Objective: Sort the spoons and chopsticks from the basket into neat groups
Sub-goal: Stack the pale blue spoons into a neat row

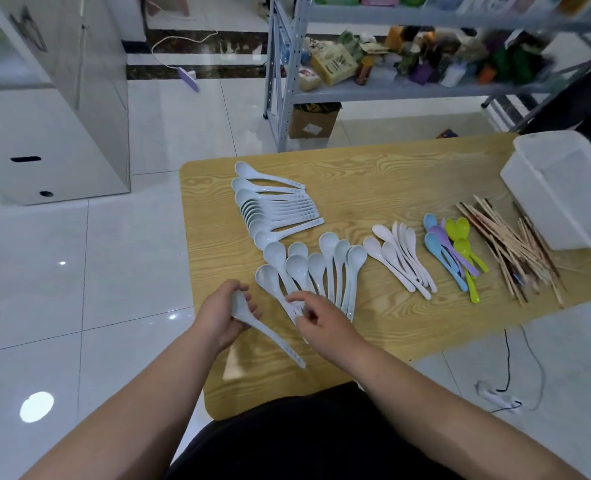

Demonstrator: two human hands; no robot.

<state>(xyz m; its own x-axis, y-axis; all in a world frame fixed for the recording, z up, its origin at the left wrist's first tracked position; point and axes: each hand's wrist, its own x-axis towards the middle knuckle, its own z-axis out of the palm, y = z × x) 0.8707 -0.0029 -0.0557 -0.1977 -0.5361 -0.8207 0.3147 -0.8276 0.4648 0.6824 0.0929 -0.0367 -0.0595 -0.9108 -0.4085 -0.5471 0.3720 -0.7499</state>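
My left hand [223,315] is shut on a pale blue spoon [280,344], bowl in the palm, handle pointing down-right over the wooden table [408,188]. My right hand [316,318] rests with fingers spread on the handles of a fan of several pale blue spoons [321,268]. A tidy stacked row of the same spoons [273,209] lies at the far left. Further right lie several white spoons [401,258], several coloured spoons [455,251] and a heap of chopsticks [515,251]. The white basket [564,188] stands at the table's right end.
A metal shelf rack [391,88] with packaged goods stands behind the table, a cardboard box [313,121] under it. A white cabinet [55,126] stands on the tiled floor to the left. A power strip with cables [498,398] lies on the floor at the right.
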